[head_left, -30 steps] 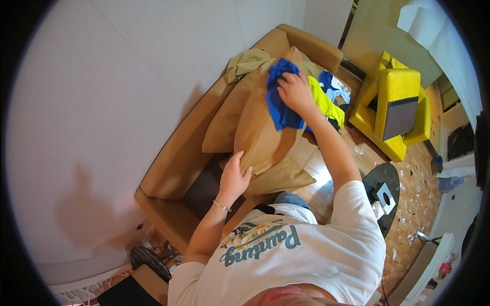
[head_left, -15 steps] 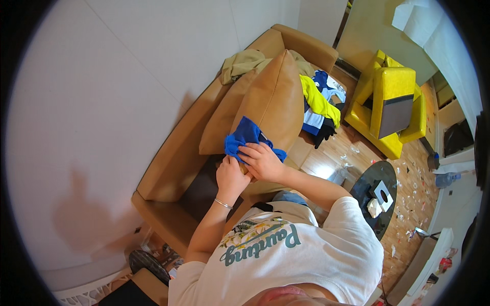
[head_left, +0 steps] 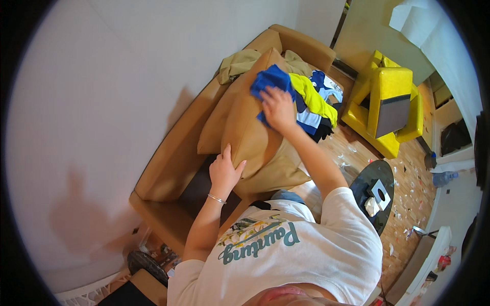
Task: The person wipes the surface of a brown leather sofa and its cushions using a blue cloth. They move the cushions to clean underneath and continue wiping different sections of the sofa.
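A large tan leather-look sofa cushion (head_left: 245, 122) stands tilted in front of me on the sofa. My left hand (head_left: 224, 176) grips its near edge, fingers on one side and thumb on the other. Against the cushion's upper face, my right hand (head_left: 279, 109) presses a blue cloth (head_left: 270, 81). The right fingers are bent over the cloth and a little blurred by motion. Behind the upright cushion leans another tan cushion (head_left: 214, 127), partly hidden. A third tan cushion (head_left: 273, 176) lies low by my legs.
The tan sofa (head_left: 166, 171) runs along the white wall. Clothes, including a bright yellow garment (head_left: 314, 99), are heaped beyond the cushions. Stacked yellow seats (head_left: 393, 102) stand at the right. A dark oval table (head_left: 360, 191) is nearer me. White scraps litter the wooden floor (head_left: 408, 188).
My right hand has carried the blue cloth up and away across the cushion. My left hand has parted from it and stays at the near edge. The cushion leans slightly differently.
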`<state>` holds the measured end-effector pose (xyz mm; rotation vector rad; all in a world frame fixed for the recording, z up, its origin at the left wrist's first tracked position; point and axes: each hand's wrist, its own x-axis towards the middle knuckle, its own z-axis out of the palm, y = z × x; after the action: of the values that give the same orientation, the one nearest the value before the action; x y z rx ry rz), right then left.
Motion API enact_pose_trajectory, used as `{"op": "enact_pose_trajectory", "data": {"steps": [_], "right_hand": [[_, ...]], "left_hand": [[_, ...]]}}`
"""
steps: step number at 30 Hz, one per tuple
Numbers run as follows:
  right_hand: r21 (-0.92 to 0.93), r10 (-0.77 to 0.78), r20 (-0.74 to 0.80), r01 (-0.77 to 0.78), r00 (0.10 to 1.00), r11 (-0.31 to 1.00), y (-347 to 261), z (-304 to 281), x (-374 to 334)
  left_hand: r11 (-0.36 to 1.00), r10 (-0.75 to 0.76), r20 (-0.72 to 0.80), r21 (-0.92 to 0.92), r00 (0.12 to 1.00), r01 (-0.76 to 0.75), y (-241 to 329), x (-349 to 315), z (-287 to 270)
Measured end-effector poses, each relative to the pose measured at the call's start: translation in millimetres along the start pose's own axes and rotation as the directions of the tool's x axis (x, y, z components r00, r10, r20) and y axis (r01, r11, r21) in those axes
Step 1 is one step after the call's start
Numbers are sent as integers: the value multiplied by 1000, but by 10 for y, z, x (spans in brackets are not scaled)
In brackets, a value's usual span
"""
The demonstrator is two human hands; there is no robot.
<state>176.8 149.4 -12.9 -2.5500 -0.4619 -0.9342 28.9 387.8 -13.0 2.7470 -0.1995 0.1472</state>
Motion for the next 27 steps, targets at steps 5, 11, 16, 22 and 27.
{"op": "enact_pose_trajectory", "data": {"steps": [5,11,16,22,27], "right_hand": [[230,-190,126,158,974,960,-772,67,-988],[318,-278,129,225,952,921,-890,313,-1371],[358,606,-170,-524,777,773,-393,764,-956],[463,588,-85,-490,804,738,-1222,1184,-1701],[603,357,271,-447,894,661,-1725,784,-1950]], "left_hand": [[997,-64,48,-40,997,66,-174,15,-23],[962,-218,121,-137,968,234,-448,-99,-124],[927,-242,154,-255,958,275,-772,-193,-100],[857,-315,307,-314,898,408,-969,-219,-234],[918,-305,71,-244,950,313,-710,-25,-120]]}}
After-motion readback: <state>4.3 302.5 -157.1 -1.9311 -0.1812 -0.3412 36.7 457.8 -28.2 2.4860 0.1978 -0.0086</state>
